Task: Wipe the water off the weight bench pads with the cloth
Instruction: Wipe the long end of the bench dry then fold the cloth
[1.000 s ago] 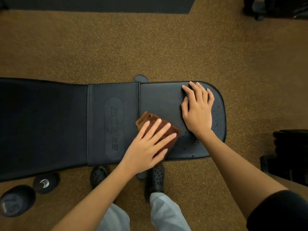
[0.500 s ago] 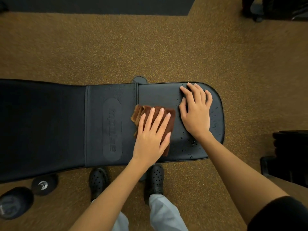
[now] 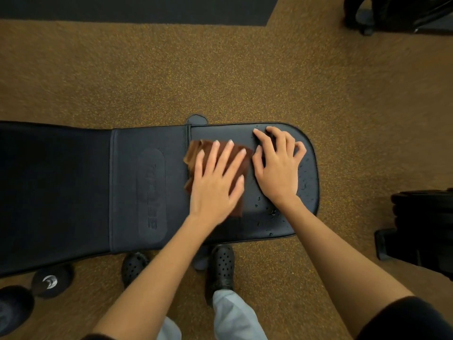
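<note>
My fingers on the left hand are straight and spread, pressed flat on the brown cloth, holding nothing, just pinning it down so the whole folded pad drags across the seat pad. Cloth sits on the seat pad's left part, its left edge just beside the seam gap to the back pad, roughly midway between far and near edges. Flat palm there spreads the pressure, so more cloth meets the vinyl.

Right hand rests on the same pad, just right of the cloth, fingers bent with tips planted on the vinyl near the far edge, gripping nothing; I judge it's bracing me while I lean over. It also covers part of the wet zone.

Water droplets show along the rounded right end and toward the near right corner; those are not wiped yet. Droplets on the back pad: can't tell, too dark.

Room: the cloth has open pad toward the near edge and a short run right before it meets my right hand. To reach the right end that hand likely has to lift. Past the rounded end and near edge there's only the carpet floor, so overshoot costs little. My shoes stand just under the near edge.
</note>
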`<action>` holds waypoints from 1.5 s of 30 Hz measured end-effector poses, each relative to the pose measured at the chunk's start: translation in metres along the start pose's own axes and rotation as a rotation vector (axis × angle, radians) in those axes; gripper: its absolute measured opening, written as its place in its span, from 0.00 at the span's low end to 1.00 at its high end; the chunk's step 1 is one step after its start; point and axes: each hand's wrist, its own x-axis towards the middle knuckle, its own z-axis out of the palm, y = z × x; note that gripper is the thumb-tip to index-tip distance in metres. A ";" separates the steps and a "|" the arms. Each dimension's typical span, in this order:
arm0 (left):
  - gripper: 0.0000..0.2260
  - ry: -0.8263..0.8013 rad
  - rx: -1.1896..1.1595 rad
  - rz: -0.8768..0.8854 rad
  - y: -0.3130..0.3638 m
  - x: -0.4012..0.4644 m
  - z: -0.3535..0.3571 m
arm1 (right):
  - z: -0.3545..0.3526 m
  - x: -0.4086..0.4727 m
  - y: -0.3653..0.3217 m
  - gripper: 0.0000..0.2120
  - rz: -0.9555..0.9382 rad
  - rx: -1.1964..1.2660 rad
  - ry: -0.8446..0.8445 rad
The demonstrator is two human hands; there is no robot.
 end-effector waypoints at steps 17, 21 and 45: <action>0.25 -0.032 0.001 -0.131 0.071 -0.100 0.027 | -0.001 -0.002 0.002 0.17 -0.032 0.076 -0.042; 0.26 -0.080 0.049 0.066 0.055 -0.103 0.024 | -0.006 -0.004 0.006 0.18 -0.038 0.179 -0.076; 0.21 0.016 -0.059 -0.068 0.029 0.017 -0.014 | -0.044 -0.037 0.031 0.16 -0.053 0.282 -0.134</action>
